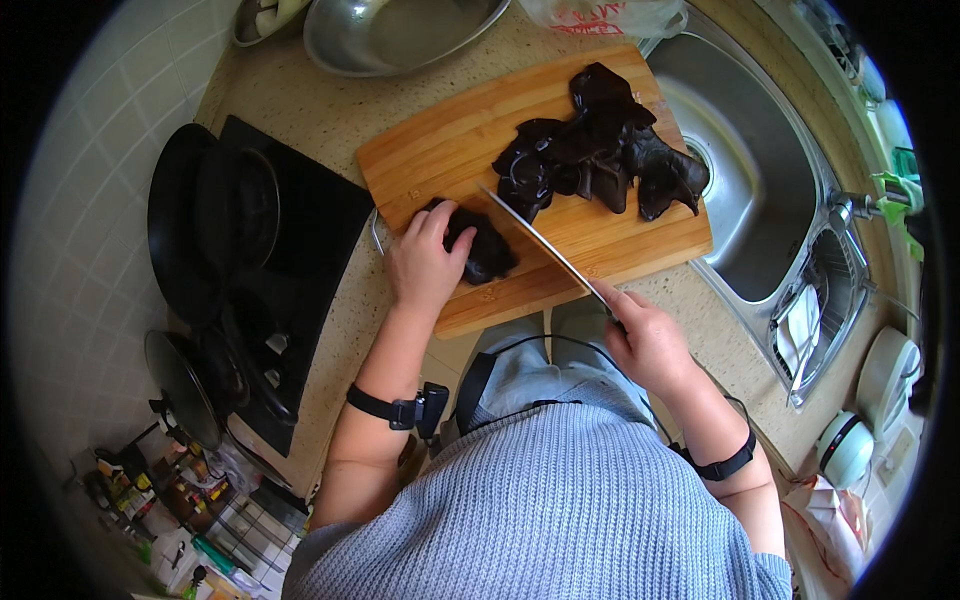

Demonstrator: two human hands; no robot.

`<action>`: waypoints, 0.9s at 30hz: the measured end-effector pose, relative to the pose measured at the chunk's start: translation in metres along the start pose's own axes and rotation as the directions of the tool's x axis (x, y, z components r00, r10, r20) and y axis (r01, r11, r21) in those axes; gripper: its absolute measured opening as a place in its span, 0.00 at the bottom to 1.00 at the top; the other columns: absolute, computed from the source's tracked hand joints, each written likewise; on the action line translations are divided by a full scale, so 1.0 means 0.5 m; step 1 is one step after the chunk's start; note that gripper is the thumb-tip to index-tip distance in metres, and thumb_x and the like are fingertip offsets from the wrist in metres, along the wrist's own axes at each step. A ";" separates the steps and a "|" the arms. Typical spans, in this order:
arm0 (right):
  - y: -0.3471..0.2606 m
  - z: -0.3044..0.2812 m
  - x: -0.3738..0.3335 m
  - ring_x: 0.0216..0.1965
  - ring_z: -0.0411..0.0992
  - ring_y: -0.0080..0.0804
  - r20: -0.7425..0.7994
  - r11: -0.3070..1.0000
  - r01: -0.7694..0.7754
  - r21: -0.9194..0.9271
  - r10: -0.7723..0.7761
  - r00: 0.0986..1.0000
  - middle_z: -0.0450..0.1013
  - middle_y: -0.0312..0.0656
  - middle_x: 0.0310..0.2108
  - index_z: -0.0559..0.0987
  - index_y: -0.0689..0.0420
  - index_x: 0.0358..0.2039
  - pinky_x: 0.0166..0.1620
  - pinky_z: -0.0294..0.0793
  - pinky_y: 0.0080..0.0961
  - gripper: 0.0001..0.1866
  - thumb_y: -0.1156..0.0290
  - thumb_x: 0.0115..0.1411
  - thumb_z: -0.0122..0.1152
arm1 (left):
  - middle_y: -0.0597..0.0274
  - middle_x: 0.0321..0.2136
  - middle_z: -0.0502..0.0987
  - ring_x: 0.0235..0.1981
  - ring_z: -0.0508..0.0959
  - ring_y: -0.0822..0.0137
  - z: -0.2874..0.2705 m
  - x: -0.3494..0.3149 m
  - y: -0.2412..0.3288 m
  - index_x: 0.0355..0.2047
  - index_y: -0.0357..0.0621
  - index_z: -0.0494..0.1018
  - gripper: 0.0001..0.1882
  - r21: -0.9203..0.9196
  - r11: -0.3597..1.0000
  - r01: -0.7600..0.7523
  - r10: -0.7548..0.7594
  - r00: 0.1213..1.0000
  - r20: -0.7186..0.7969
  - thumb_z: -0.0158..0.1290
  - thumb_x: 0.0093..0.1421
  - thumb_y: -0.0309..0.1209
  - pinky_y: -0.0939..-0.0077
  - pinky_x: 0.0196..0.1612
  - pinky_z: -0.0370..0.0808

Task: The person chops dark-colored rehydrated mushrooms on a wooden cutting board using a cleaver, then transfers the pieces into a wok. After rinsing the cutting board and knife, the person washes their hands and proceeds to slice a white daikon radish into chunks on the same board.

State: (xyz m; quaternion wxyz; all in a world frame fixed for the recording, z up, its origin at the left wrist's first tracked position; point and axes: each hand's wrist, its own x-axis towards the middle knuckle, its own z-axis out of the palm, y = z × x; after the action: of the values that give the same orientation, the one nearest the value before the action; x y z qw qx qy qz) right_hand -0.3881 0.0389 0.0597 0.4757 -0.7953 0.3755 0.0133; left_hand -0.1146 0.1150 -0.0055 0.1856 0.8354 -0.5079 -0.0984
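A wooden cutting board (430,160) lies on the counter in front of me. On its left part, my left hand (428,262) holds down a dark wood ear mushroom (490,252) with curled fingers. My right hand (648,340) grips a kitchen knife (545,242) by its handle, which the fingers mostly hide. The blade points up and left across the board, just right of the held mushroom; whether it touches the board I cannot tell. A glossy heap of wood ear mushrooms (600,140) covers the board's far right part.
A steel sink (740,240) adjoins the board on the right. Left of it is a black cooktop (320,210) with a dark pan (190,220). Behind stand a metal bowl (400,45) and a plastic bag (600,15). A mint-coloured container (845,450) stands at right.
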 end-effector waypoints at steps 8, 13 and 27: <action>-0.027 -0.002 0.021 0.31 0.73 0.47 0.045 0.994 0.084 -0.062 -0.081 0.996 0.71 0.48 0.32 0.67 0.51 0.58 0.35 0.75 0.37 0.31 0.80 0.51 0.53 | 0.62 0.32 0.76 0.29 0.77 0.57 0.039 -0.008 -0.004 0.29 0.48 0.77 0.07 0.047 0.931 -0.361 0.357 0.880 -0.312 0.59 0.47 0.26 0.65 0.34 0.73; -0.028 -0.005 0.022 0.30 0.74 0.44 0.091 0.983 0.106 -0.151 -0.093 0.991 0.71 0.45 0.31 0.67 0.53 0.58 0.33 0.75 0.36 0.31 0.78 0.50 0.55 | 0.61 0.30 0.76 0.30 0.77 0.56 0.057 -0.011 -0.012 0.25 0.45 0.76 0.06 0.038 0.948 -0.317 0.313 0.902 -0.297 0.58 0.44 0.23 0.64 0.34 0.73; -0.045 0.005 0.039 0.31 0.75 0.44 0.146 0.965 0.073 -0.253 -0.037 0.989 0.72 0.47 0.32 0.65 0.55 0.58 0.32 0.76 0.37 0.30 0.75 0.52 0.55 | 0.57 0.27 0.75 0.32 0.75 0.53 0.074 -0.009 -0.016 0.22 0.41 0.75 0.05 -0.002 0.958 -0.288 0.270 0.900 -0.342 0.58 0.42 0.20 0.64 0.37 0.74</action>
State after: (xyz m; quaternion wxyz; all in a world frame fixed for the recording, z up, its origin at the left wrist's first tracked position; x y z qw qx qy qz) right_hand -0.3596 0.0354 0.0678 0.3936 -0.8577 0.3139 0.1047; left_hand -0.1233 0.1145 -0.0424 0.3042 0.7531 -0.5802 0.0607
